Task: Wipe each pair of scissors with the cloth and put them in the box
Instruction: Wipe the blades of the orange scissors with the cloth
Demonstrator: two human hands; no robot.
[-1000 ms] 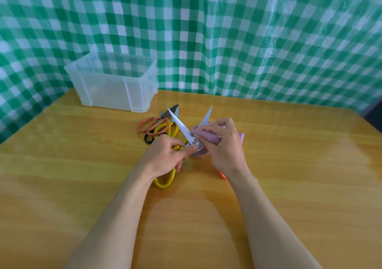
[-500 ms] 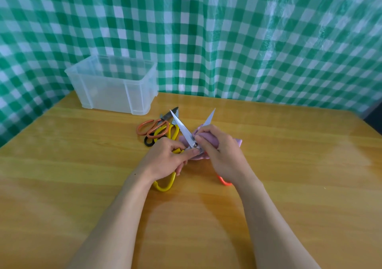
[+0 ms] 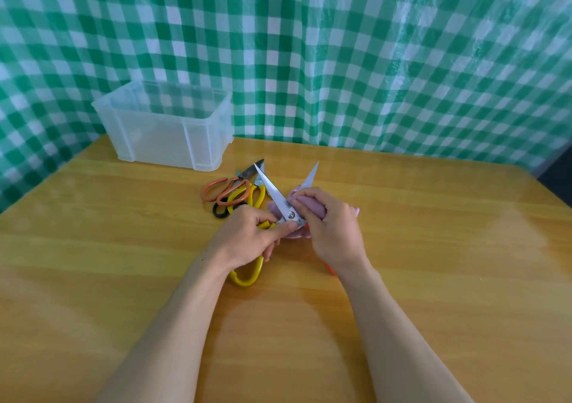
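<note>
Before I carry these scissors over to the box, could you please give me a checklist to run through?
1. Left hand grips the yellow-handled scissors near the pivot: ok.
2. Blades closed for carrying: not ok, they stand spread apart.
3. Right hand holds the cloth against the right blade: ok.
4. Both blades wiped clean: cannot tell.
5. Box open on top, nothing seen inside: ok.
</note>
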